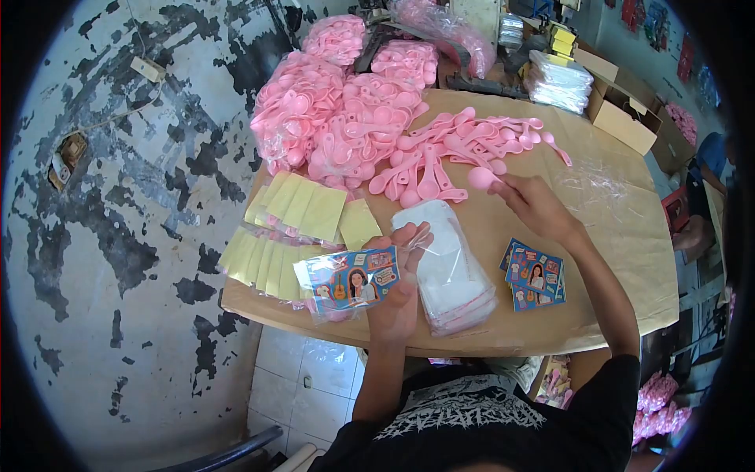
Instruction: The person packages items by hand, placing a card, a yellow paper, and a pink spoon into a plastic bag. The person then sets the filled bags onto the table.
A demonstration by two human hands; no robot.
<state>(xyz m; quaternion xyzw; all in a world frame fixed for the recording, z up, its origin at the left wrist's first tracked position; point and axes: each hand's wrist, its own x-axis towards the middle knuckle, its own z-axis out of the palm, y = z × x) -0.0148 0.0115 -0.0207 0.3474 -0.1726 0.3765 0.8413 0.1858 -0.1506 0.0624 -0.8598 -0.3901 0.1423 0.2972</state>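
My left hand (397,295) grips a clear plastic bag with a blue printed card (354,278) inside, held over the near edge of the table. A pink measuring spoon (483,178) is pinched in my right hand (539,204), its bowl pointing left beside the loose heap of pink spoons (429,177). Between my hands lies a stack of clear plastic bags (452,271). Several more blue cards (536,275) rest in a small pile below my right hand. Left of my left hand are rows of packed bags with yellow cards (307,206).
Large clear bags full of pink spoons (295,106) stand at the table's back left. Packs of clear bags (557,82) and an open cardboard box (625,118) are at the back right. Part of another person (696,232) shows at the far right. A peeling wall borders the left.
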